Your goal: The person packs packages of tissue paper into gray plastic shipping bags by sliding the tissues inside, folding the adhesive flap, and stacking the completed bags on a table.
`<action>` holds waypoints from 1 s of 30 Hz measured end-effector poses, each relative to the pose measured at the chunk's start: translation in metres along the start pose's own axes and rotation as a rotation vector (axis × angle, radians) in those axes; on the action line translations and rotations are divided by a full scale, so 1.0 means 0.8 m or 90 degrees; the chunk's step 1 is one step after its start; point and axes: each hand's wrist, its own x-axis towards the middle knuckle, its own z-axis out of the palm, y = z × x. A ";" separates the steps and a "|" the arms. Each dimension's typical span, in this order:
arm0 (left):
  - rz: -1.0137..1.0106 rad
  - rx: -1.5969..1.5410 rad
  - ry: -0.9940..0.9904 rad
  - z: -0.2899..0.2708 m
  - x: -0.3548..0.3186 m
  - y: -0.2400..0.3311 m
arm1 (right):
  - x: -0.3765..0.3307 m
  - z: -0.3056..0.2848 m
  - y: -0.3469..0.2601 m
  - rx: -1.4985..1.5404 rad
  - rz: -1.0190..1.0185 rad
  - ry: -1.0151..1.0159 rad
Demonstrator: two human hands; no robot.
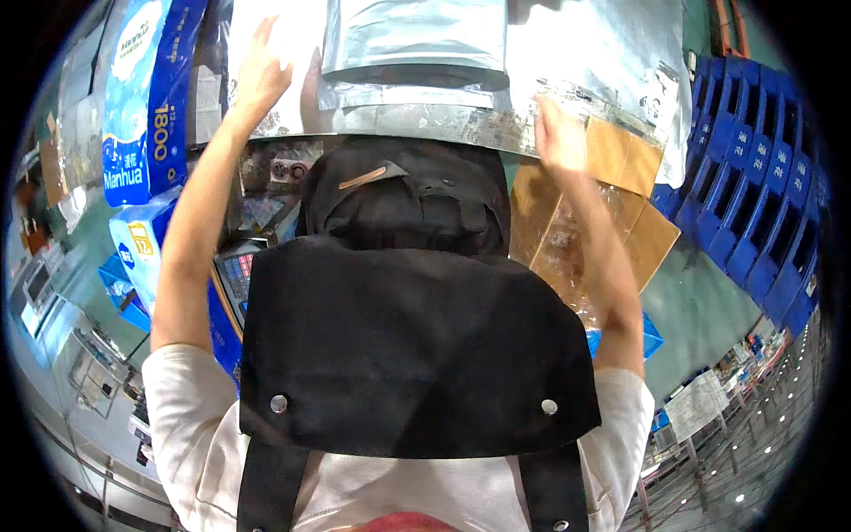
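A black apron bib (417, 346) with metal snaps is seen nearest, worn over a white shirt. Beyond it a black bag (417, 199) lies on the desk, a tan strip on its top. Both forearms are raised past it.

Left hand (260, 71): fingers spread, palm laid flat on the large silver foil sheet (585, 44). Right hand (557, 135): fingers extended and held close together, pressed on the sheet's near edge, where it lies over brown cardboard (625, 155) and a clear plastic bag (567, 253). Nothing is pinched by either hand. A smaller silver foil pouch (412, 40) rests on the sheet between the hands, further off.

Judgement: the sheet appears to be held flat or smoothed. Even pressure from both palms is advised, kept well apart so the foil is not creased; the near edge should be kept from snagging on the cardboard.

Noted at left: blue-and-white tissue packs (146, 97), a calculator (235, 275). At right: stacked blue crates (762, 177).
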 end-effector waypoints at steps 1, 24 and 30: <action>0.007 -0.001 -0.001 -0.003 0.013 0.008 | 0.043 -0.011 -0.018 -0.042 -0.093 0.120; -0.253 -0.280 -0.305 0.102 0.224 -0.032 | 0.349 0.024 0.068 0.192 0.121 -0.261; -0.728 -1.113 0.034 0.070 0.236 0.050 | 0.311 0.057 0.021 0.655 0.407 0.079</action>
